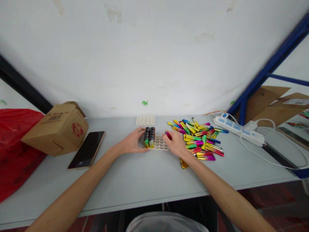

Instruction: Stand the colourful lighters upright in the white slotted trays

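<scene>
Cloth (166, 222) is cropped; right hand (176, 143) obscures a lighter (168, 135).

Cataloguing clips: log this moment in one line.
left grip: around upright lighters | right grip: holds lighter at tray | lighter pile: right of tray

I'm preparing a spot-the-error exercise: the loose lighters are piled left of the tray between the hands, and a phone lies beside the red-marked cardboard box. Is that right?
Not quite: the head view shows the loose lighters piled right of the tray, not left; the rest holds.
</scene>
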The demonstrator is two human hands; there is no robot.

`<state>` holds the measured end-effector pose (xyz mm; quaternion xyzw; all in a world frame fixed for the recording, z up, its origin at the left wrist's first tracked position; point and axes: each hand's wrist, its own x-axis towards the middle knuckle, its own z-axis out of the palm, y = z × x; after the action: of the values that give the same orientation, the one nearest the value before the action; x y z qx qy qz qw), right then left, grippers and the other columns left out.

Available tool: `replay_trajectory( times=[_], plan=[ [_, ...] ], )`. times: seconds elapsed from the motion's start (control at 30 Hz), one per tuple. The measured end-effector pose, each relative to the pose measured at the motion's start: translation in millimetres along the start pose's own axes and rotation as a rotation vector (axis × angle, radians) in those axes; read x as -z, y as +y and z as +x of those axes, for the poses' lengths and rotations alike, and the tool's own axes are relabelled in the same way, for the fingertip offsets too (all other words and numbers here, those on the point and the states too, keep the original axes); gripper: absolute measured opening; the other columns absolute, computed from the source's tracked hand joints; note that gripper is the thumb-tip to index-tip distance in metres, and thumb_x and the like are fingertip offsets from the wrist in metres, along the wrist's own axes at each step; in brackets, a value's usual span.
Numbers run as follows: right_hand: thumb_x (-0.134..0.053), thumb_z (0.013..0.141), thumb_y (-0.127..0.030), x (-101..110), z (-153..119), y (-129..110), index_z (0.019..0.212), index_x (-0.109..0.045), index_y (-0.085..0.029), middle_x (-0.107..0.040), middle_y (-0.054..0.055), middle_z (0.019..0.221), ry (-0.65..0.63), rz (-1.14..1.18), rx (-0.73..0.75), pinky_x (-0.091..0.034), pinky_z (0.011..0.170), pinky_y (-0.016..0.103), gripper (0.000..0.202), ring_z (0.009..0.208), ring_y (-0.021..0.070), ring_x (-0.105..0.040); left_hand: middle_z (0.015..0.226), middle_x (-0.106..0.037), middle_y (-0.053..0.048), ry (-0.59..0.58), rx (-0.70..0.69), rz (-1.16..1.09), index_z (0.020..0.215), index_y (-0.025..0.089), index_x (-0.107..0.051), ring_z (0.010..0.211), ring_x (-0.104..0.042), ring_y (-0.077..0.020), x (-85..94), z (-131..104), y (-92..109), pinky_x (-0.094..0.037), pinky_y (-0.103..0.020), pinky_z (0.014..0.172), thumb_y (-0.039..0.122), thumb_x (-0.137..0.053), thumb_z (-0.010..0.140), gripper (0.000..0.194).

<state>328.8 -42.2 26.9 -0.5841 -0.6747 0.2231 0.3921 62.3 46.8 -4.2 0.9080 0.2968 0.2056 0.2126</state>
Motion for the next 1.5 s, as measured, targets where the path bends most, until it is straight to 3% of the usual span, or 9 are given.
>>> replay_trajectory(
  times=[0.2, 0.5, 0.87, 1.03, 1.2, 1.37, 1.5],
  plan=[
    [-0.062, 0.099, -0.026, 1.0, -0.6, -3.2, 0.064, -0.039, -0.027, -0.044, -0.007, 0.057, 0.026, -0.027, 0.003, -0.027, 0.063, 0.031, 0.042, 0.060, 0.0146, -0.042, 0.155, -0.066, -0.014, -0.008, 0.015, 0.003, 0.145, 0.024, -0.071, 0.144, -0.065, -0.0398, 0.0, 0.7, -1.6, -0.053, -0.055, 0.131, 0.053, -0.094, 0.080, 0.076],
    [-0.065, 0.108, -0.040, 1.8, -0.7, -3.4, 0.064, -0.035, -0.028, -0.042, -0.007, 0.056, 0.063, -0.078, 0.037, -0.028, 0.065, 0.032, 0.055, 0.060, 0.0148, -0.040, 0.157, -0.065, -0.014, -0.007, 0.000, -0.027, 0.148, 0.025, -0.068, 0.145, -0.064, -0.0397, -0.2, -0.1, -3.9, -0.052, -0.056, 0.132, 0.053, -0.093, 0.082, 0.076],
    [-0.060, 0.101, -0.026, 4.5, -0.8, -2.3, 0.069, -0.041, -0.027, -0.047, -0.006, 0.061, 0.022, -0.098, 0.037, -0.028, 0.066, 0.032, 0.037, 0.062, 0.0161, -0.046, 0.159, -0.064, -0.017, -0.002, -0.006, 0.000, 0.150, 0.021, -0.066, 0.149, -0.063, -0.0409, -1.8, -0.9, -7.1, -0.049, -0.060, 0.134, 0.055, -0.094, 0.082, 0.081],
    [-0.062, 0.105, -0.028, 1.7, -0.2, 2.6, 0.072, -0.042, -0.027, -0.048, -0.005, 0.062, 0.021, -0.121, 0.046, -0.029, 0.067, 0.032, 0.039, 0.062, 0.0170, -0.047, 0.158, -0.066, -0.016, 0.003, 0.000, 0.011, 0.149, 0.024, -0.068, 0.146, -0.065, -0.0404, -1.3, -1.5, -7.5, -0.053, -0.059, 0.131, 0.054, -0.093, 0.081, 0.079],
    [-0.058, 0.116, -0.043, -2.0, -0.1, 10.7, 0.084, -0.050, -0.028, -0.056, -0.003, 0.070, 0.041, -0.107, 0.103, -0.038, 0.069, 0.032, 0.035, 0.069, 0.0206, -0.055, 0.158, -0.065, -0.015, -0.005, 0.010, 0.009, 0.151, 0.024, -0.067, 0.147, -0.064, -0.0394, -0.5, -0.2, -5.5, -0.051, -0.056, 0.133, 0.054, -0.094, 0.080, 0.081],
    [-0.048, 0.120, -0.039, -1.6, 0.7, 17.2, 0.101, -0.061, -0.025, -0.070, 0.009, 0.107, 0.049, -0.063, 0.269, -0.053, 0.095, 0.037, 0.026, 0.102, 0.0259, -0.066, 0.157, -0.066, -0.014, -0.007, 0.000, 0.013, 0.149, 0.022, -0.067, 0.143, -0.067, -0.0380, 0.1, 1.2, -2.2, -0.053, -0.053, 0.131, 0.051, -0.095, 0.080, 0.080],
    [-0.051, 0.120, -0.042, -0.6, 3.4, 19.9, 0.090, -0.059, -0.026, -0.068, 0.008, 0.099, 0.060, -0.088, 0.266, -0.053, 0.093, 0.037, 0.034, 0.098, 0.0260, -0.064, 0.158, -0.065, -0.016, -0.002, -0.008, -0.023, 0.150, 0.019, -0.067, 0.144, -0.066, -0.0386, 0.8, 1.2, -0.7, -0.052, -0.056, 0.132, 0.049, -0.095, 0.081, 0.080]
  ],
)
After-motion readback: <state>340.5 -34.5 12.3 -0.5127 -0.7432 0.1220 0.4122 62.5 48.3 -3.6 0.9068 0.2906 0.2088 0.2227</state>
